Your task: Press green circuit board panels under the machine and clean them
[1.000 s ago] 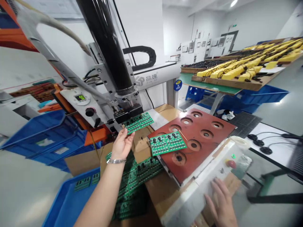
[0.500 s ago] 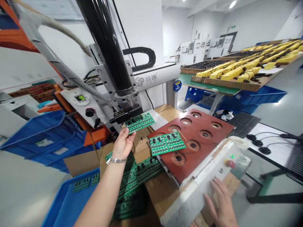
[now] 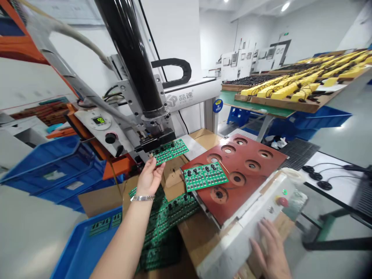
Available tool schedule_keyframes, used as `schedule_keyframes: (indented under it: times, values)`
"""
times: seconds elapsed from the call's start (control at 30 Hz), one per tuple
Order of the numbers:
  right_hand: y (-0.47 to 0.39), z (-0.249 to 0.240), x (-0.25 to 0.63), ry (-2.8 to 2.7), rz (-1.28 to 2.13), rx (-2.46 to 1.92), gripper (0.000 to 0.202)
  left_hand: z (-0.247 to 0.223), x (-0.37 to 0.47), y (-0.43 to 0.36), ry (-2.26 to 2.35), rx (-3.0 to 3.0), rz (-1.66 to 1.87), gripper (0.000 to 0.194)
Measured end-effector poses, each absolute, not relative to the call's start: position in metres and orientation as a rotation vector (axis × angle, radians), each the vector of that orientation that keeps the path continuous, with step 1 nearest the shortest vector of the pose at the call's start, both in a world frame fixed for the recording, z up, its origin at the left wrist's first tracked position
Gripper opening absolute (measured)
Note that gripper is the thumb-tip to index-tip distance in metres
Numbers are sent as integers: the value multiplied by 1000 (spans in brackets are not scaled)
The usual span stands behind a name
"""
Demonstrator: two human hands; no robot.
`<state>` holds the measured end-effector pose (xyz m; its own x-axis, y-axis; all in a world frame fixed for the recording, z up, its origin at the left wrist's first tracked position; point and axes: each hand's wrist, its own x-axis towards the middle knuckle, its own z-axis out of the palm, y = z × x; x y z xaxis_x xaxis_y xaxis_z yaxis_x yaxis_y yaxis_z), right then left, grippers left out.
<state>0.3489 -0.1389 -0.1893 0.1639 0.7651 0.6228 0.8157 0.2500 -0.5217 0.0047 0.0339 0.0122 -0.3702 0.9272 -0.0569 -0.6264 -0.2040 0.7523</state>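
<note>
Rectangular green circuit board [image 3: 173, 152] is pinched in left hand [image 3: 150, 177], right hand [image 3: 271, 246] open against metal casing [image 3: 242, 242].

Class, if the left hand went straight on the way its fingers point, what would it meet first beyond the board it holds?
Past the green board, the left hand would probably meet the black machine block, though one view leaves depth and height unclear.

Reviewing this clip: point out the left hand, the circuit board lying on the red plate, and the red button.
left hand [image 3: 150, 177]: head view, middle of the hand.
circuit board on the red plate [image 3: 205, 179]: head view, middle of its face.
red button [image 3: 282, 201]: head view, its cap.
</note>
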Motion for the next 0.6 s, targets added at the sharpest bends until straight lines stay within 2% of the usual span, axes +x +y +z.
schedule_keyframes:
  times: [0.2, 0.6]
  values:
    - [-140, -194, 349, -1610, -69, -1530, 49, 12, 3, 33, 838, 493, 1819, 4]
    - [-141, -196, 349, -1625, -76, -1516, 50, 2, -7, 18, 835, 514, 1805, 6]
